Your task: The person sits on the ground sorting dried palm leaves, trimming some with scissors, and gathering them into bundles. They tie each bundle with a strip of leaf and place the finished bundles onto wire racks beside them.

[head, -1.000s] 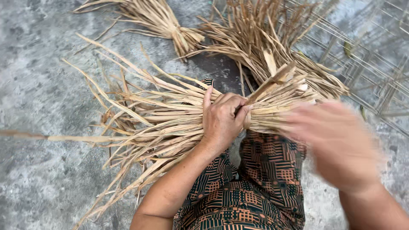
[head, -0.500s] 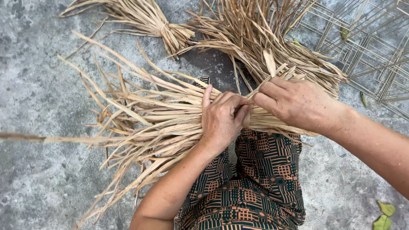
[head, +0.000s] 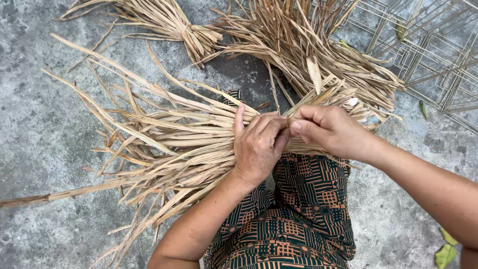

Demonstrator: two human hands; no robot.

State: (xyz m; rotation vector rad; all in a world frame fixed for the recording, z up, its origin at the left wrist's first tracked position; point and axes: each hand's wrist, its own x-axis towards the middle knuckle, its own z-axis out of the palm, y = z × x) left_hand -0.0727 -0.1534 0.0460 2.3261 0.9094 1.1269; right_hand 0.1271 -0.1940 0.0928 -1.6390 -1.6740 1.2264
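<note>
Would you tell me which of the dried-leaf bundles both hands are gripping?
The wide bundle lying across the lap, held by the left hand and right hand; the tied bundle and loose pile lie untouched beyond.

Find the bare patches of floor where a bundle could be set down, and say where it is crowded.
Bare concrete floor lies left of the loose leaves, and right of the patterned knee. Crowded: around both hands and the top, with tied bundle and wire frame.

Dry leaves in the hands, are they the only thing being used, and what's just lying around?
In use: left hand and right hand gripping the dry leaf bundle over the lap.

Lying about: tied bundle, loose leaf pile, wire frame, green leaves.
</note>
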